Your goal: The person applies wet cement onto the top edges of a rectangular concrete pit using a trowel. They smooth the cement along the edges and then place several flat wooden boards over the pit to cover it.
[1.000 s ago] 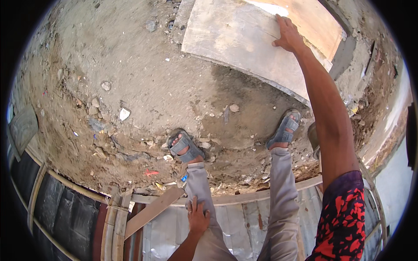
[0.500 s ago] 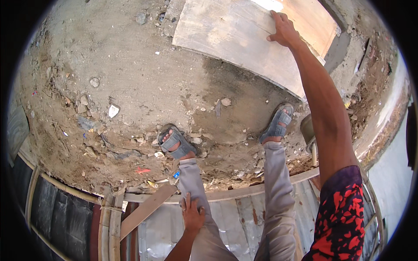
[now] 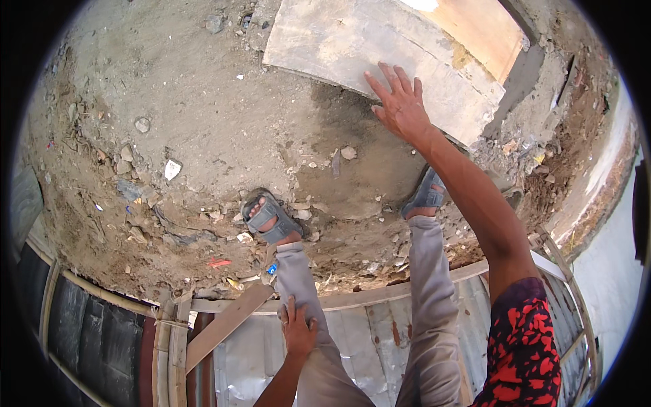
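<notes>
My right hand [image 3: 401,107] is open, its fingers spread over the near edge of a pale, dusty board [image 3: 339,37]. Whether the fingertips touch the board I cannot tell. The board lies on the ground, partly over a tan wooden panel [image 3: 485,30] at its far right. My left hand [image 3: 298,332] rests on my left trouser leg [image 3: 295,271] near the knee, fingers stretched out and holding nothing. Below the board stand my two feet in grey sandals, the left sandal [image 3: 274,220] and the right sandal [image 3: 426,193], the right one partly hidden by my forearm.
Rubble and stones line the earth ledge beside my feet, with a white fragment [image 3: 172,169] on the left. Corrugated metal sheets [image 3: 251,353] and a wooden rail [image 3: 366,298] run along the near side. A plank [image 3: 230,325] slants against wooden posts [image 3: 173,339].
My right hand has moved left and nearer, from the seam between board and panel to the board's near edge. My left hand stays on the leg.
</notes>
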Tool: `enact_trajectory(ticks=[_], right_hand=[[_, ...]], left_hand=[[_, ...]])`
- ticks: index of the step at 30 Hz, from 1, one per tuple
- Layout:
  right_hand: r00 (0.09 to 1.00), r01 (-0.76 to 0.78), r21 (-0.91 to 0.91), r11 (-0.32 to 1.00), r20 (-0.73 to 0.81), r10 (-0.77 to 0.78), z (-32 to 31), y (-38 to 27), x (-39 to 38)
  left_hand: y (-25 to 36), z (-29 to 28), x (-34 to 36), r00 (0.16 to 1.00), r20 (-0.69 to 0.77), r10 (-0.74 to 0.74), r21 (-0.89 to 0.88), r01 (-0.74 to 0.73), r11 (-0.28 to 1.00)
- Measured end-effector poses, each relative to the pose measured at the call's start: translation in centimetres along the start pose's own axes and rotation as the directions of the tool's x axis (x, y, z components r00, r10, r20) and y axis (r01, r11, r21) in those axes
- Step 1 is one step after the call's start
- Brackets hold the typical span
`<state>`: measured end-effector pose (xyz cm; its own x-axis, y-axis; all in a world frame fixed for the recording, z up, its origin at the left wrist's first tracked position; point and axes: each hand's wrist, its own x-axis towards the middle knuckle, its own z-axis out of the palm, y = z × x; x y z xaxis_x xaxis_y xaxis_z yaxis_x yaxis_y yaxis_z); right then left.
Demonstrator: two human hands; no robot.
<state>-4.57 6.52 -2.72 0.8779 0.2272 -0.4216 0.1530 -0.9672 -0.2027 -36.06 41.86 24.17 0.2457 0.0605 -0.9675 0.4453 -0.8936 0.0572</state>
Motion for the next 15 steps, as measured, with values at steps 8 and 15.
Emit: enact_trajectory(ticks=[8, 15], right_hand=[[0.997, 0.077, -0.173, 0.982, 0.024, -0.074, -0.8, -2.4, 4.9], [0.998, 0.008, -0.158, 0.987, 0.055, 0.0, -0.3, -2.5, 5.0]], left_hand=[[-0.1, 0.3, -0.2, 1.0, -0.011, 0.006, 0.016, -0.005, 1.0], [0.2, 0.3, 0.0, 1.0, -0.006, 0.006, 0.017, -0.006, 1.0]])
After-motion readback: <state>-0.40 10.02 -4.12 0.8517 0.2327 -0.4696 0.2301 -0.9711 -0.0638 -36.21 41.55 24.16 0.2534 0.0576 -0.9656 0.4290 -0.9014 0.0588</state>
